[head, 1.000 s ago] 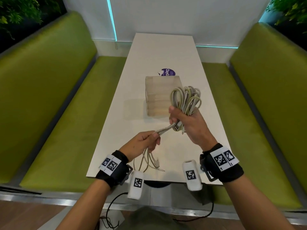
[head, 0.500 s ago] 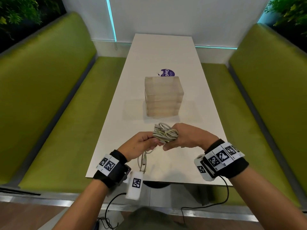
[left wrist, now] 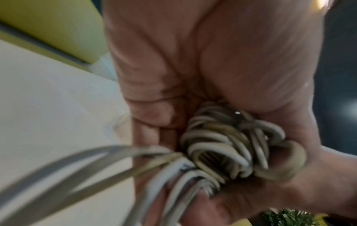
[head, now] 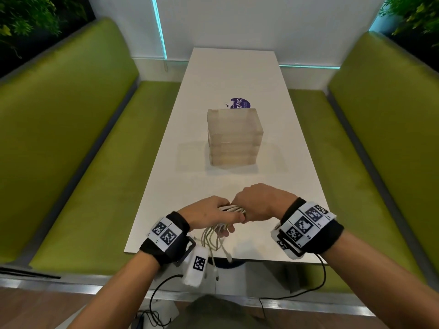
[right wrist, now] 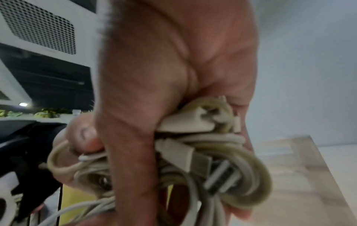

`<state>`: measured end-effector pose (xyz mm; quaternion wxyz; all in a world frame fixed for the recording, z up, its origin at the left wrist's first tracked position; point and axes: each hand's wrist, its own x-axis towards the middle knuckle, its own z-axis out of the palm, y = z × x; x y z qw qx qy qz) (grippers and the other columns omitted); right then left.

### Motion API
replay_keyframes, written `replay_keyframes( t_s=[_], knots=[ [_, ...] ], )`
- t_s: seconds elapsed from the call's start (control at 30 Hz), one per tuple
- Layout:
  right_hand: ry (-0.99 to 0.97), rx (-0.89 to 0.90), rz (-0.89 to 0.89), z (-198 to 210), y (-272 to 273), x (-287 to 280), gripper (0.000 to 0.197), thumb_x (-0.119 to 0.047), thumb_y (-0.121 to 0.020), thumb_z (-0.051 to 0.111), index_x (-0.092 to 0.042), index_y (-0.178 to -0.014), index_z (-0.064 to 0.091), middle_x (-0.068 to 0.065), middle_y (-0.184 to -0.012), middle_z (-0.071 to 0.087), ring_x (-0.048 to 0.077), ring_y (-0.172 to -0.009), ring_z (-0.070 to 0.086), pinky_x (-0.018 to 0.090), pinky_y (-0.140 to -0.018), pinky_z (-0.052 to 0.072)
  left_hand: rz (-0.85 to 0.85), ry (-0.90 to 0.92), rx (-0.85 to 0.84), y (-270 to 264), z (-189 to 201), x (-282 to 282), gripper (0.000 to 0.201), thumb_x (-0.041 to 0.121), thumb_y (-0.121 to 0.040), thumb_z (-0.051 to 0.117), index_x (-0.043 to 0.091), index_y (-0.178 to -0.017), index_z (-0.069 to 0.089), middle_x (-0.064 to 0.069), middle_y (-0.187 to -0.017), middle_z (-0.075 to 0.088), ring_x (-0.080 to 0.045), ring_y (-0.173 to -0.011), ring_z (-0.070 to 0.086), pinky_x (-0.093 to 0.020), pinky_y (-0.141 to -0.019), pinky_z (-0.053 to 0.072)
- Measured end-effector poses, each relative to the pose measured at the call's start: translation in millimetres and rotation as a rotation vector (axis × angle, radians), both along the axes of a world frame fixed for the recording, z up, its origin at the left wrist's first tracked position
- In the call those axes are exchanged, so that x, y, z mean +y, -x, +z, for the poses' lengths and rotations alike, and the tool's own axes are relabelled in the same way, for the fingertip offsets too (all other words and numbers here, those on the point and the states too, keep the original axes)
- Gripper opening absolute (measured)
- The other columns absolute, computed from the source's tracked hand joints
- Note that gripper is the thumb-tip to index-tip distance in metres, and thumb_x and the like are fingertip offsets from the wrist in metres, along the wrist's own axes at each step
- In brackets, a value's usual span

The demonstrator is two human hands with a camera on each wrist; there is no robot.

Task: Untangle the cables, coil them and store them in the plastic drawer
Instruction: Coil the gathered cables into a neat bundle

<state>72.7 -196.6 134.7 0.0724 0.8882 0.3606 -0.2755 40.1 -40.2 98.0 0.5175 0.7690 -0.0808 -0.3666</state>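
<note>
A bundle of off-white cables (head: 234,208) is held between both hands over the near end of the white table (head: 237,77). My right hand (head: 257,203) grips the coiled part (right wrist: 222,160), knuckles up; USB plugs (right wrist: 222,178) show in its palm. My left hand (head: 211,213) grips the cables (left wrist: 222,146) beside it, thumb laid across. Loose cable ends (head: 213,243) hang below the left hand past the table's near edge. The translucent plastic drawer unit (head: 234,136) stands mid-table, drawers closed.
Green benches (head: 71,150) flank the table on both sides, the right one (head: 380,138) rising close by. A purple sticker (head: 240,103) lies behind the drawer unit. Black wrist-camera wires (head: 161,288) hang below the table edge.
My right hand turned over and dropped from in front of the drawer unit to the table's near end, bringing the coil against the left hand. The loose ends now hang lower.
</note>
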Motion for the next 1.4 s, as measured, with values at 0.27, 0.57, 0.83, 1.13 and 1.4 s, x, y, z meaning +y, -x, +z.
replay_keyframes(
  t_s=[0.27, 0.57, 0.83, 1.13, 1.4],
  knots=[
    [-0.351, 0.481, -0.218, 5, -2, -11, 0.021, -0.033, -0.084, 0.068, -0.012, -0.080, 0.063, 0.002, -0.073, 0.065, 0.015, -0.058, 0.054, 0.020, -0.051, 0.041, 0.033, 0.015, -0.186, 5, -2, 10, 0.025, 0.042, -0.078, 0.064, 0.017, -0.073, 0.060, 0.006, -0.058, 0.054, -0.014, -0.052, 0.048, -0.026, -0.054, 0.040],
    [-0.395, 0.259, -0.204, 9, -6, -16, 0.011, -0.024, -0.087, 0.062, -0.014, -0.085, 0.065, -0.006, -0.073, 0.065, 0.010, -0.063, 0.061, 0.021, -0.060, 0.046, 0.160, 0.241, -0.219, 2, -12, 11, 0.059, 0.050, -0.070, 0.069, 0.002, -0.103, 0.056, -0.008, -0.080, 0.070, -0.019, -0.065, 0.062, -0.028, -0.061, 0.048],
    [-0.655, 0.225, -0.404, 24, -21, -37, 0.014, -0.021, -0.088, 0.063, -0.008, -0.084, 0.066, 0.000, -0.076, 0.070, 0.006, -0.056, 0.057, 0.013, -0.048, 0.042, 0.280, 0.249, -0.324, 6, -28, 19, 0.029, 0.034, -0.099, 0.042, 0.012, -0.092, 0.060, 0.002, -0.060, 0.051, -0.024, -0.070, 0.066, -0.035, -0.075, 0.043],
    [-0.897, 0.277, -0.601, 11, -10, -23, 0.013, -0.024, -0.088, 0.065, -0.013, -0.081, 0.065, 0.003, -0.073, 0.065, 0.014, -0.063, 0.058, 0.027, -0.064, 0.045, 0.692, 0.448, -0.373, 3, -22, 3, 0.030, 0.022, -0.103, 0.035, 0.009, -0.081, 0.051, 0.002, -0.063, 0.056, -0.017, -0.062, 0.051, -0.030, -0.062, 0.043],
    [-0.917, 0.207, -0.584, -17, 1, 11, 0.041, -0.047, -0.085, 0.062, -0.026, -0.120, 0.054, -0.004, -0.097, 0.068, 0.016, -0.079, 0.064, 0.031, -0.066, 0.052, 0.924, 0.664, -0.224, -3, -8, -11, 0.031, 0.027, -0.104, 0.027, 0.017, -0.114, 0.054, -0.005, -0.097, 0.066, -0.016, -0.085, 0.063, -0.026, -0.072, 0.053]
  ],
)
